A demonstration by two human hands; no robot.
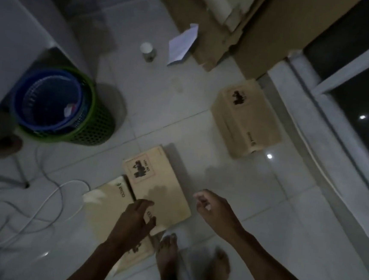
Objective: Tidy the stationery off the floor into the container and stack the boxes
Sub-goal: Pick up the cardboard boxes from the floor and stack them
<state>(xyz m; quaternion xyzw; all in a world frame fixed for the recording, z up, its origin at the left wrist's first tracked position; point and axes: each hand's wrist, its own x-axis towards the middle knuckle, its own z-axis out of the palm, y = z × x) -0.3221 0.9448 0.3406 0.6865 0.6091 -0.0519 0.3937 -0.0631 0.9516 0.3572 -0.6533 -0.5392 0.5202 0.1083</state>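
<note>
Tiled floor (pixel 230 188) lies bare between boxes (pixel 159 186).

Upper box (pixel 157 182) label reads "UN 3481", perhaps

A tan cardboard box with a black printed label (pixel 157 186) is seen lying on the pale tiled floor (pixel 170 107), overlapping a second tan box (pixel 103 211) beside it. The left hand (pixel 135 219) is laid on its near end with fingers spread; the right hand (pixel 212 206) is held above the floor, loosely curled, empty. A third tan box (pixel 246 118) is set well apart. A blue mesh basket (pixel 48 99) is nested in a green one (pixel 95 123).
</note>
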